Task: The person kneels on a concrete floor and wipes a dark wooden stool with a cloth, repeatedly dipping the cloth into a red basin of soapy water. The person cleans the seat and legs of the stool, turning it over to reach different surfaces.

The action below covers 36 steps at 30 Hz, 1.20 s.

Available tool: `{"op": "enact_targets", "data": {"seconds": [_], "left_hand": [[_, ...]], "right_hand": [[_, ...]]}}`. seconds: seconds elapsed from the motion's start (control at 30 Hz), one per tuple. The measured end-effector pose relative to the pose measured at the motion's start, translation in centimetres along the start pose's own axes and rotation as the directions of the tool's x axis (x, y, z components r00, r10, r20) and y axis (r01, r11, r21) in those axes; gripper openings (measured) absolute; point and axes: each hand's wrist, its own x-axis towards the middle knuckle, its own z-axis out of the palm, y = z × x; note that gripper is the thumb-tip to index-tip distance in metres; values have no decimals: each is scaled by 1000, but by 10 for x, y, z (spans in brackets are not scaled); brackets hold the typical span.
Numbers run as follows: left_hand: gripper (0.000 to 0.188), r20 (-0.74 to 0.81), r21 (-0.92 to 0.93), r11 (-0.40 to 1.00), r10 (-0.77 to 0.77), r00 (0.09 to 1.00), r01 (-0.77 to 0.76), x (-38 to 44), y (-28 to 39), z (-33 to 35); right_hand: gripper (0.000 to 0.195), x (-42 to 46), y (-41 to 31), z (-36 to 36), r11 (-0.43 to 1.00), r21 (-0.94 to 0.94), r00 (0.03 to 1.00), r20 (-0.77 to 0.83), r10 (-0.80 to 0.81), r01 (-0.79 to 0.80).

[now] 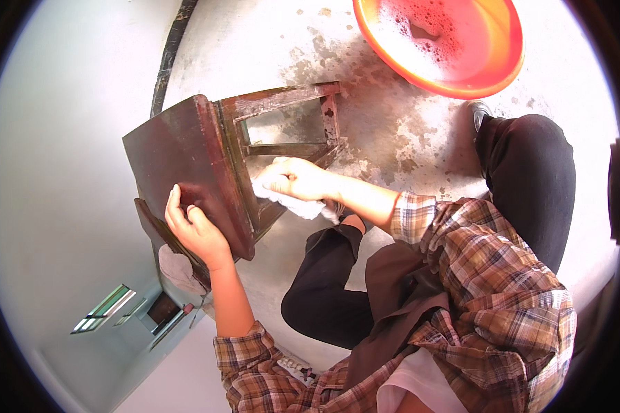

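A dark reddish-brown wooden stool (173, 149) stands before me, its worn legs and rails toward the basin side. My left hand (194, 227) rests on its flat top, fingers slightly spread and nothing in them. Bunched in my right hand (299, 178) is a white cloth (302, 206). That hand is at the stool's side, just below the edge of the top; whether the cloth touches the wood there is hidden. Paint on the leg frame (274, 103) looks scuffed and patchy.
An orange plastic basin (516, 57) of sudsy water sits on the stained concrete floor (392, 139). Beyond the stool is another dark wooden piece (150, 219) with a greyish cloth (178, 268) draped on it. A pale wall (72, 129) rises close behind.
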Motion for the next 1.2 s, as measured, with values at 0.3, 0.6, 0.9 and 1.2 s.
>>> {"op": "enact_targets", "data": {"seconds": [0.3, 0.6, 0.9, 1.2], "left_hand": [[42, 19, -104, 992, -62, 998, 64, 1, 6, 4], [40, 5, -59, 998, 10, 1000, -9, 4, 4, 1], [42, 6, -16, 1000, 27, 1000, -27, -1, 8, 2], [43, 23, -19, 1000, -20, 1000, 20, -1, 15, 2]], "right_hand": [[22, -23, 155, -74, 571, -672, 881, -335, 333, -471], [33, -10, 41, -77, 999, 35, 657, -752, 47, -32], [36, 74, -20, -32, 804, -534, 406, -695, -593, 262], [35, 73, 160, -103, 934, -33, 348, -932, 101, -357]]}}
